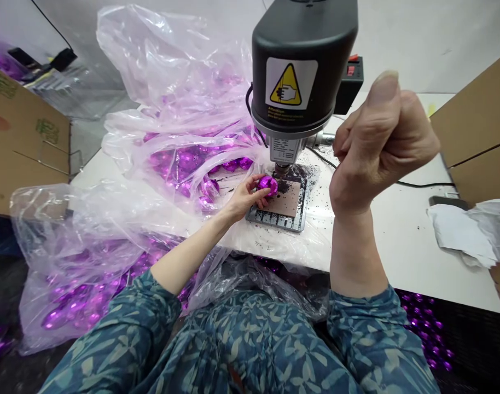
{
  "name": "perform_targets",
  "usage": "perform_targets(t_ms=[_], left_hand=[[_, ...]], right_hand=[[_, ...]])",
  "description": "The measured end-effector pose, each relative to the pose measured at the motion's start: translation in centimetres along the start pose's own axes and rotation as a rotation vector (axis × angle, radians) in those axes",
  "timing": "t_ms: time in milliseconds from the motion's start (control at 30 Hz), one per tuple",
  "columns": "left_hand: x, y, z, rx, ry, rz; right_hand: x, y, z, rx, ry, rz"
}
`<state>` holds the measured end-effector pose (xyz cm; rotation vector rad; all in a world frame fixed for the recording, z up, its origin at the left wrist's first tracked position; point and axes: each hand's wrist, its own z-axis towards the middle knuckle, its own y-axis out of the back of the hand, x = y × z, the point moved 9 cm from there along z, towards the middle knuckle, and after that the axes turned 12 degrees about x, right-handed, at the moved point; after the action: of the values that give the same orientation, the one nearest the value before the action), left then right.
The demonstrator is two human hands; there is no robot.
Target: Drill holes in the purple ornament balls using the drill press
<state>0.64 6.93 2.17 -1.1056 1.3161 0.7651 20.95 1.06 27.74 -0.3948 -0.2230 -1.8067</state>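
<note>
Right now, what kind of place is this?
Probably a small workshop or factory: a black benchtop drill press stands on a white table, shiny round purple ornaments fill clear plastic bags, and brown cardboard boxes sit nearby.

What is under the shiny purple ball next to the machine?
The left hand holds the purple ball above a tan pad on a grey metal plate. The spot right beneath the ball is hidden by the ball and hand.

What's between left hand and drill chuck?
In the head view, a shiny purple ornament, held in the left hand, lies between that hand and the drill chuck.
</note>
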Motion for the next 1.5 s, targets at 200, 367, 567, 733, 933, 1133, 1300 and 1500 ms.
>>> perform_targets(t_ms=[200, 367, 567, 733, 933, 1133, 1300, 1500], left_hand=[[0.1, -0.4, 0.7, 0.028, -0.02, 0.142], [-0.8, -1.3, 0.9, 0.004, -0.162, 0.417], [-1.2, -2.7, 0.9, -0.063, -0.32, 0.692], [-0.9, -3.0, 0.9, -0.054, -0.337, 0.683], [-0.6, -3.1, 1.0, -0.03, -0.333, 0.622], [-0.8, -3.1, 0.9, -0.02, -0.34, 0.616], [-0.9, -3.1, 0.8, -0.018, -0.341, 0.615], [-0.9, -3.2, 0.9, -0.023, -0.34, 0.611]], right_hand=[[0.1, -0.3, -0.1, 0.033, -0.062, -0.074], [0.9, -0.2, -0.2, 0.02, 0.004, -0.103], [0.6, -0.5, -0.4, 0.021, -0.008, -0.282], [1.1, -0.2, -0.6, -0.033, 0.033, -0.126], [1.4, 0.2, -2.2, -0.082, 0.142, -0.084], [0.3, 0.9, -3.8, -0.156, 0.205, -0.022], [0.0, 1.2, -5.0, -0.127, 0.278, -0.027], [-1.0, 1.7, -6.5, -0.125, 0.342, -0.052]])
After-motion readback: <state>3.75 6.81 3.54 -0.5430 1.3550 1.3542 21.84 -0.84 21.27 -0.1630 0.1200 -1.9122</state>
